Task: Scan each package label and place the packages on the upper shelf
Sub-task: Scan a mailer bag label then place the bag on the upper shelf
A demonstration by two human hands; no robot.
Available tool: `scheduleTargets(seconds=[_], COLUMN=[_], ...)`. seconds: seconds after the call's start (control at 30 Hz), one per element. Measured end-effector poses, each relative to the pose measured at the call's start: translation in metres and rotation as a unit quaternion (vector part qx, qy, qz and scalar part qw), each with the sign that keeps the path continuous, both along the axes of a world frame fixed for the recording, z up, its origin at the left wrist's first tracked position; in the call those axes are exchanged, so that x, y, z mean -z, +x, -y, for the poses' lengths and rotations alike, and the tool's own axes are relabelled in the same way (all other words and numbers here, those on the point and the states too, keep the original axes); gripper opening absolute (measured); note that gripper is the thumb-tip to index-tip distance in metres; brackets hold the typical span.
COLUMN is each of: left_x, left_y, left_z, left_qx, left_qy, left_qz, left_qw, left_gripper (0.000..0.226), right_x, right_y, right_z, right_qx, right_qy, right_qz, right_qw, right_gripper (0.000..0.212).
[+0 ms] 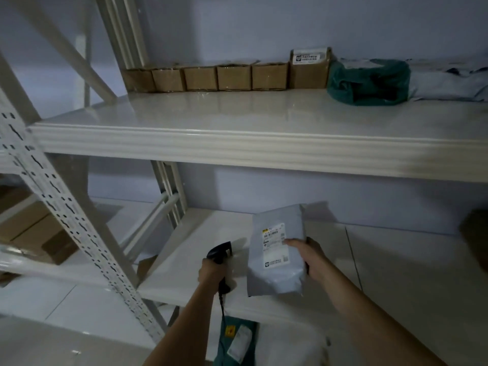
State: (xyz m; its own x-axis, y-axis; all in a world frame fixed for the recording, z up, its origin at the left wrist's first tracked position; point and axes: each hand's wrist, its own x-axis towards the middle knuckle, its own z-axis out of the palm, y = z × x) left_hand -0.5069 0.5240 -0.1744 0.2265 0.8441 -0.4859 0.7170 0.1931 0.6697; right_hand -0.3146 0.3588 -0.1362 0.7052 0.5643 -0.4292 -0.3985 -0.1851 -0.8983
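My right hand (309, 257) grips a grey plastic mailer (274, 276) by its right edge, thumb on its white label (274, 247), which faces me. My left hand (214, 272) holds a black barcode scanner (220, 252) by the handle, its head just left of the mailer and its cable hanging down. Both are above the lower shelf (184, 265). On the upper shelf (211, 120), along the back wall, stand several small cardboard boxes (233, 77), a taller labelled box (310, 68), a green bag package (369, 81) and a pale grey mailer (449, 83).
A perforated white upright (66, 207) slants across the left, with cardboard boxes (34, 231) on the neighbouring rack behind it. Below my arms lies a green package with a label (237, 339) beside a white bag. A dark shape sits at the right edge.
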Motion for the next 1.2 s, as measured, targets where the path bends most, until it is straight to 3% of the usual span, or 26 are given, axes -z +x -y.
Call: scheduleTargets(seconds=[0.2, 0.47, 0.6, 0.83, 0.97, 1.2], left_x=[0.03, 0.051, 0.046, 0.013, -0.014, -0.057], left_y=[0.003, 0.014, 0.016, 0.016, 0.016, 0.019], left_z=[-0.024, -0.03, -0.017, -0.004, 0.002, 0.017], left_qx=[0.061, 0.096, 0.092, 0.11, 0.124, 0.162], left_qy=[-0.059, -0.044, -0.048, -0.045, -0.077, -0.069], left_qz=[0.002, -0.012, 0.048, 0.212, 0.299, 0.343], left_qw=[0.996, 0.994, 0.993, 0.97, 0.943, 0.923], left_gripper=[0.038, 0.037, 0.043, 0.017, 0.016, 0.016], right_x=[0.013, 0.03, 0.031, 0.02, 0.012, 0.013], right_y=[-0.018, -0.035, -0.037, -0.04, -0.044, -0.052], right_z=[-0.003, 0.012, 0.024, 0.041, 0.041, 0.042], right_qx=[0.073, 0.144, 0.159, 0.158, 0.159, 0.149], right_qy=[-0.026, -0.012, -0.026, -0.004, -0.005, 0.034], right_qz=[0.004, -0.01, -0.005, -0.009, -0.002, 0.007], right_qw=[0.997, 0.989, 0.987, 0.987, 0.987, 0.988], right_gripper=[0.048, 0.052, 0.053, 0.049, 0.044, 0.049])
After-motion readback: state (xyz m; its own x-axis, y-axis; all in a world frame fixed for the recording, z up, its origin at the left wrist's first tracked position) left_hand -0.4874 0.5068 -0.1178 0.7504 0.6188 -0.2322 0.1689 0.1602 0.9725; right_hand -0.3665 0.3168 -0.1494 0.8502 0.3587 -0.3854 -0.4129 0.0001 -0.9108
